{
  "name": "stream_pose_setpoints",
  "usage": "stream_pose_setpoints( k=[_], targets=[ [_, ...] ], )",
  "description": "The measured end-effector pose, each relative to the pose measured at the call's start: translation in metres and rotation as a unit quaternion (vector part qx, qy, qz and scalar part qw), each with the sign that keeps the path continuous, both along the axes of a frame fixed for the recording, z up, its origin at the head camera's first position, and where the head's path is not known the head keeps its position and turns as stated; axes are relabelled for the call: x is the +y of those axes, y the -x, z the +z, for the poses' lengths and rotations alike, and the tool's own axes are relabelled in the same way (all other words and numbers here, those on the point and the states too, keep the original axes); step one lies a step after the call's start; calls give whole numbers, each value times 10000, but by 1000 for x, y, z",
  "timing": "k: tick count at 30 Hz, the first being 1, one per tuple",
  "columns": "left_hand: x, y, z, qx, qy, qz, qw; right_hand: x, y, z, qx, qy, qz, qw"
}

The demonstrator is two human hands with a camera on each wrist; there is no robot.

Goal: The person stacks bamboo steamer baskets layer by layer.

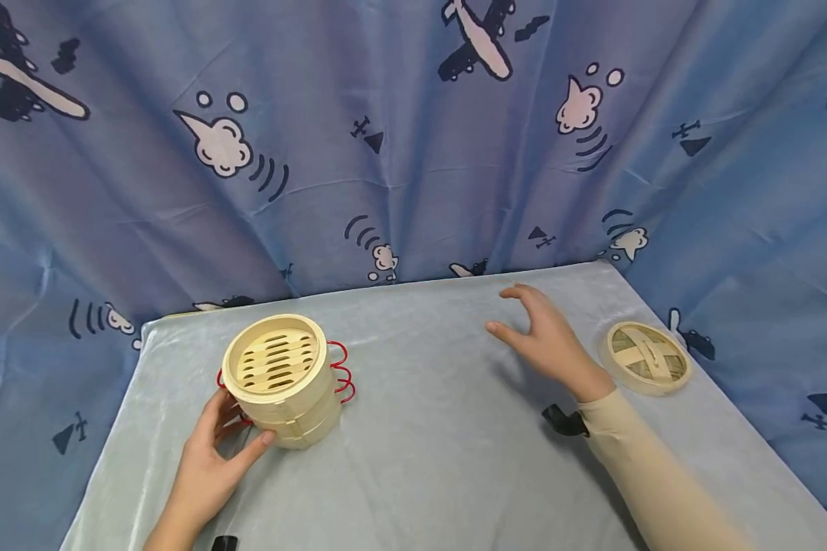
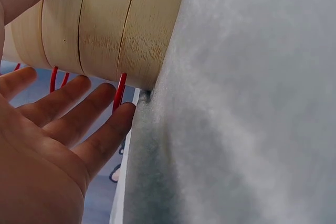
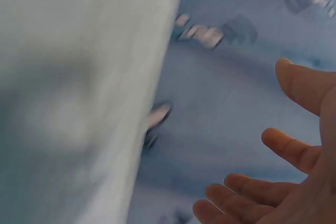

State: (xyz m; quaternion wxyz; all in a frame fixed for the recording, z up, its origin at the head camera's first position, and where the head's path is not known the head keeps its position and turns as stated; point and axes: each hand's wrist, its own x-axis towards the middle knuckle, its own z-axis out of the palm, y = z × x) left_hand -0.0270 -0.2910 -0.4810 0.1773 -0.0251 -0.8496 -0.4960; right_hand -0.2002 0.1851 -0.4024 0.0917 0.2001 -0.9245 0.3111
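A stacked bamboo steamer [image 1: 306,413] stands on the left of the table, its slatted top tier uncovered and red loop handles sticking out at its sides. My left hand [image 1: 207,467] is spread about its near left side, thumb at the front and fingers by the left handles. In the left wrist view, loosely bent fingers [image 2: 100,145] lie close beside the tiers and a red loop [image 2: 120,92]; whether they touch is hard to tell. My right hand [image 1: 547,337] hovers over the table with thumb and fingers apart, holding nothing. Nearest to it, on the right, lies the woven bamboo lid [image 1: 651,356].
A pale cloth covers the table [image 1: 413,459]. Behind it and along the sides hangs a blue curtain [image 1: 413,153] printed with airplanes and clouds. A black strap piece [image 1: 565,421] hangs at the right wrist, and a small black piece [image 1: 224,543] shows by the left wrist.
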Motion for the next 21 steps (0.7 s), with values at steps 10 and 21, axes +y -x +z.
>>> stream_pose_setpoints(
  k=[10,21],
  targets=[
    [-2,3,2,-69,64,-24,10000,115,-5,-20,-403,-597,-1047,9919],
    [1,0,3,-56,104,10,9999,177,-24,-29,-652,-1326,-2197,9643]
  ],
)
